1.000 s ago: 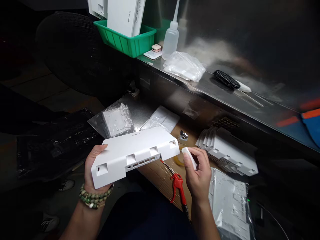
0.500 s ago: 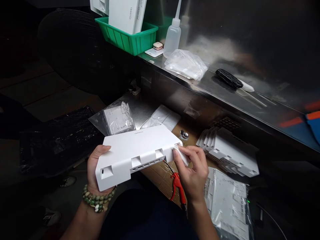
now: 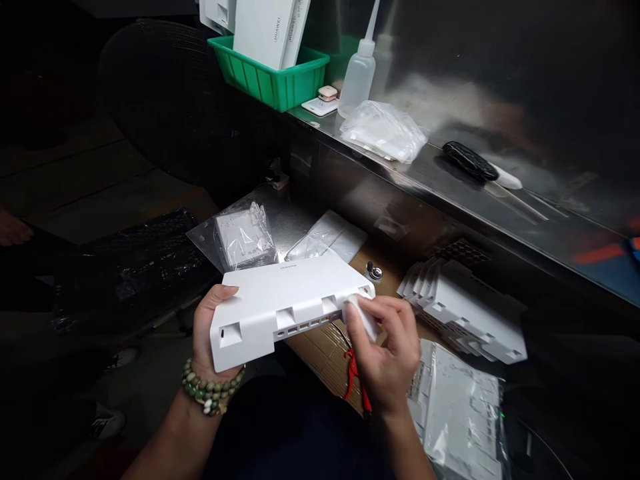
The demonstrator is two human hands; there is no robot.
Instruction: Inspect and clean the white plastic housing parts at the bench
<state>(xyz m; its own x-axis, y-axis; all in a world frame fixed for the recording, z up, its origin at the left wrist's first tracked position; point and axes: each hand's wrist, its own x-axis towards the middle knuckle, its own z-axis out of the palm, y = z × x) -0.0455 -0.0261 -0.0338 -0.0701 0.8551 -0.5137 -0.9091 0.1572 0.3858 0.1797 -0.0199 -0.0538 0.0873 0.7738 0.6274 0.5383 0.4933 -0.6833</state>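
A white plastic housing (image 3: 295, 293) with a row of port openings along its near edge is held up above the work surface. My left hand (image 3: 207, 327) grips its left end, thumb on top and the fingers hidden beneath. A folded white cloth (image 3: 364, 319) is pinched between the thumb and fingers of my right hand (image 3: 390, 340), close against the housing's right front corner. Below the housing, partly covered by my right hand, lies a red-handled tool (image 3: 351, 375).
White housings (image 3: 470, 307) are stacked at the right, with bagged white parts (image 3: 463, 407) nearer. Another bagged part (image 3: 244, 235) lies behind the housing. The raised metal shelf holds a green bin (image 3: 275, 83), a squeeze bottle (image 3: 357, 77), plastic bags (image 3: 385, 130) and a black-wrapped tool (image 3: 470, 161).
My right hand has drawn the cloth slightly off the corner, showing a recess there. The housing has tilted slightly. The whole view has shifted, with the surroundings now further right.
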